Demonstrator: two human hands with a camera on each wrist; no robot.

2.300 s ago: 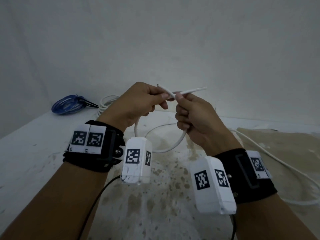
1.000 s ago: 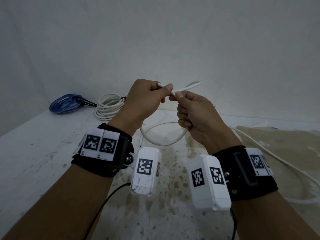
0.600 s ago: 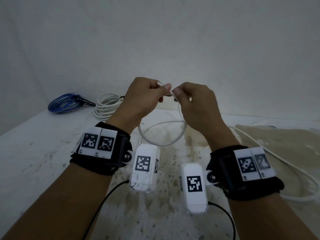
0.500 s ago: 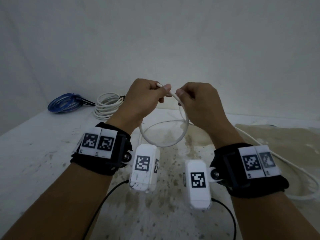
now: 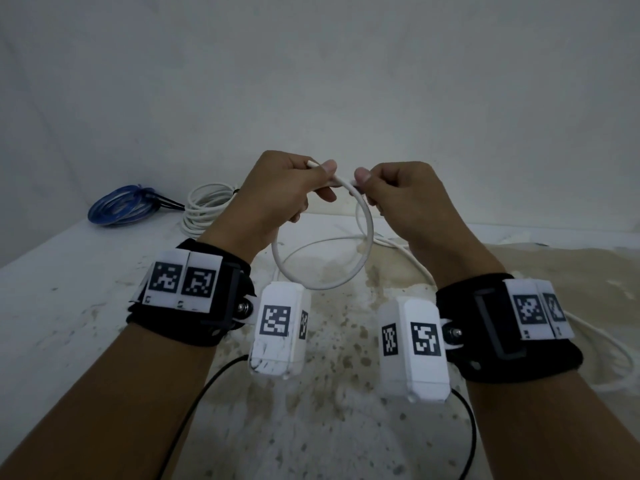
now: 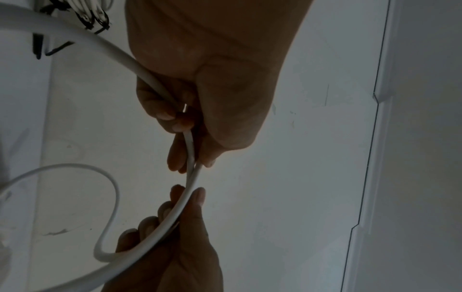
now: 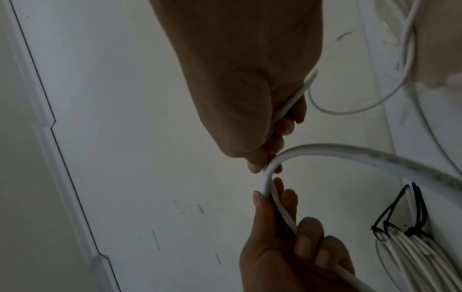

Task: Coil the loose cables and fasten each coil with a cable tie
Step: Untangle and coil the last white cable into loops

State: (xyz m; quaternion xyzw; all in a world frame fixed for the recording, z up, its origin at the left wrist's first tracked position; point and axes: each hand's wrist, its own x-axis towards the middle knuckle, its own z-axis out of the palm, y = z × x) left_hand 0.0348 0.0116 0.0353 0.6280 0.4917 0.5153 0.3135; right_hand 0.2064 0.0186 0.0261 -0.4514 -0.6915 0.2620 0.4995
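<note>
A: The white cable (image 5: 360, 261) is hanging in the air above the tabletop (image 5: 62, 306), forming one round loop between the two hands, while its long tail is trailing off to the right.

B: It is looking light and springy to me, smooth-skinned too, so I am guessing it will try to uncurl. Where is it being held?

A: At the top of the loop. The left hand (image 5: 277, 199) is curling round the cable and pinching its free end under the thumb; the right hand (image 5: 405, 199) is pinching the cable just beside it, fingers closed on it.

B: Then that crossing is the place to keep hold of, I am thinking, feeding each new turn into the left hand.

A: Behind the left hand, a white coil (image 5: 207, 209) and a blue coil (image 5: 119, 207) are lying against the wall, both bound with black ties (image 7: 390, 221).

B: Anything in the way?

A: Only the cable's own tail, lying looped across the stained tabletop; it may be snagging on itself.
</note>
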